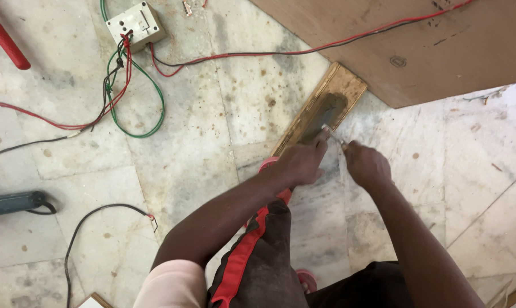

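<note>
Hidden and cut-off parts around the hands

The small metal piece [330, 132] between the left hand [301, 162] and right hand [365, 165] is too small and blurred to identify, and the fingers cover most of it. The wooden strip [321, 108] runs under the left hand, its near end hidden. The plywood sheet [417, 45], red tube [4, 37] and dark tool [13, 203] are cut off by the picture's edges.

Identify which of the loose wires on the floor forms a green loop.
The green wire running from the white switch box at top left. It curves in a wide loop on the marble floor; the others are red or black.
</note>
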